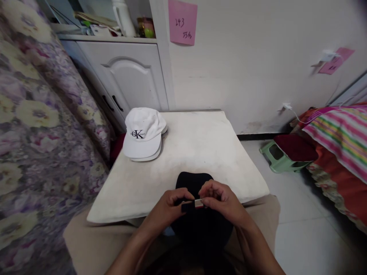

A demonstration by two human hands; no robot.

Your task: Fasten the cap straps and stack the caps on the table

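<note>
Head cam, hands (170, 204) gripping blk cap (202, 225), wht caps (145, 131) L, stool (291, 152) R

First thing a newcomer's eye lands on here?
Probably the flowered curtain filling the left side, then the white cap with dark lettering at the table's far left. Front and centre, the left hand and right hand hold a dark cap at the near edge.
</note>
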